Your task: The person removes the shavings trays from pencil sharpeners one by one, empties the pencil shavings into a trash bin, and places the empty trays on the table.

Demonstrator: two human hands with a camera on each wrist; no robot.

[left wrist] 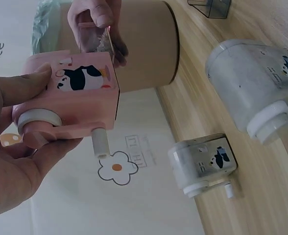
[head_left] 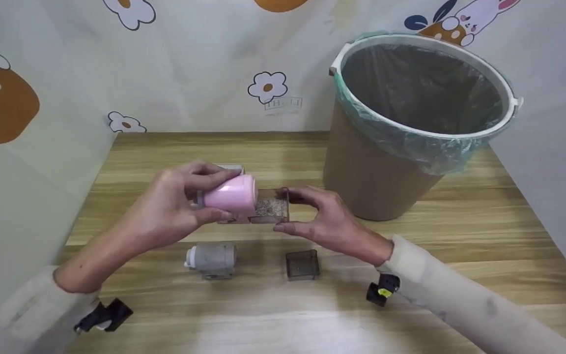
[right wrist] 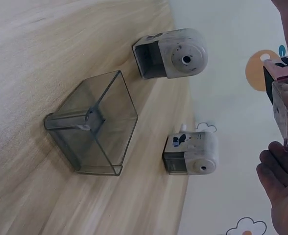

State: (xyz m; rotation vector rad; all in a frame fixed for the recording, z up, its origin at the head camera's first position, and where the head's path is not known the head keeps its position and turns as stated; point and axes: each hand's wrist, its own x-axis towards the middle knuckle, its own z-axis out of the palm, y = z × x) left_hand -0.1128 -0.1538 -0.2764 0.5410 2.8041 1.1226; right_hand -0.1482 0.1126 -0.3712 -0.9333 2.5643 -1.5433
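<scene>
My left hand [head_left: 167, 209] grips a pink pencil sharpener [left wrist: 85, 93] with a panda picture and a white crank, held above the table on its side. At its far end, my right hand [head_left: 332, 223] pinches a clear shavings drawer [head_left: 270, 211] between thumb and fingers. Grey shavings lie inside the drawer. Whether the drawer is still partly in its slot cannot be told. Below the hands lies a grey pencil sharpener [head_left: 212, 259] with an open drawer slot. A separate empty clear drawer [right wrist: 92, 125] sits on the table to its right.
Behind the hands stands a second grey sharpener [right wrist: 193, 154] with its drawer in, mostly hidden in the head view. A tall brown bin [head_left: 379, 167] with a thin green liner stands at the back right. A patterned cloth [head_left: 189, 83] hangs along the table's back edge.
</scene>
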